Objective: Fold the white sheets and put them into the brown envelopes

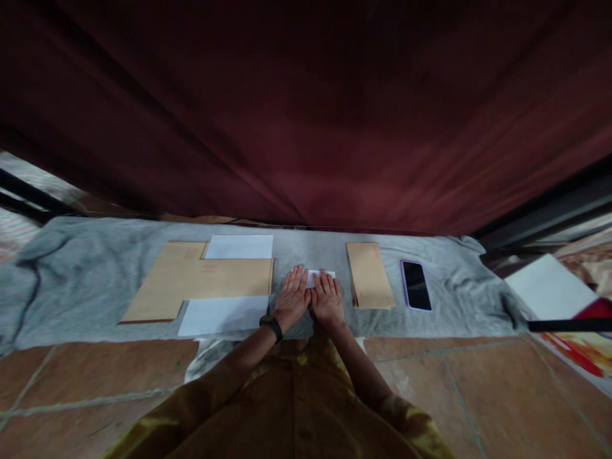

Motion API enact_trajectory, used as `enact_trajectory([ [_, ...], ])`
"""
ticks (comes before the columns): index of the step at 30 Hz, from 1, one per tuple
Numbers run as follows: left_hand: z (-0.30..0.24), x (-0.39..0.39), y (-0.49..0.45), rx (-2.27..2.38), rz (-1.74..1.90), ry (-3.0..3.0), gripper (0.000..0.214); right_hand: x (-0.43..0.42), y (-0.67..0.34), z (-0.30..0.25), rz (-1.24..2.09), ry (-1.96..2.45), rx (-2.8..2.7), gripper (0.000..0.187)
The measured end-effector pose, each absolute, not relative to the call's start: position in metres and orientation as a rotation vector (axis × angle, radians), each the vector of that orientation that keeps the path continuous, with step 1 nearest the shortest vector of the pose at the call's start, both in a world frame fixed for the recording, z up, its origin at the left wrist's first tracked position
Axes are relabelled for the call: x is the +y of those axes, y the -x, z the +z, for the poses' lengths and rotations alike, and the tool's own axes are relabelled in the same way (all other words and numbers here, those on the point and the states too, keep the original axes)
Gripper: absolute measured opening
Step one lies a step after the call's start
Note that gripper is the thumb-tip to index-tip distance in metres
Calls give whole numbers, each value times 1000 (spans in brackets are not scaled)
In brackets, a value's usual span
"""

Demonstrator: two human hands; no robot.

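Both of my hands lie flat, side by side, on a small white sheet of paper that looks folded. My left hand, with a dark band on its wrist, covers the paper's left end, fingers stretched forward. My right hand presses on the right part, its fingers also straight. Much of the paper is hidden beneath them. Left of my hands, brown envelopes lie over white paper sheets. To the right is a stack of brown envelopes.
A phone with a dark screen lies right of the envelope stack. Everything rests on a grey cloth. A dark red curtain hangs behind it. Tiled floor shows in front, and a white board stands at the far right.
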State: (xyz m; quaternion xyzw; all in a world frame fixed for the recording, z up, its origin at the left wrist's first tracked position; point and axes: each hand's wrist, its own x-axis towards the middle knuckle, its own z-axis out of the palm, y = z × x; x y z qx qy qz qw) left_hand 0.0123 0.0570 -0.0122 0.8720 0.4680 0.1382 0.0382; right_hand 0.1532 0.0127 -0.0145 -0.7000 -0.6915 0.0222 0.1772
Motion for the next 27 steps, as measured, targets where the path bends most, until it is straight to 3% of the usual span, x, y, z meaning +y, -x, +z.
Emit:
enact_trajectory([
  [20, -20, 54, -9, 1520, 535, -2639, 64, 5, -149, -20, -83, 2081, -1764, 56],
  [27, -17, 49, -5, 1610, 405, -2630, 65, 0, -153, -26, -204, 2096, -1728, 57],
])
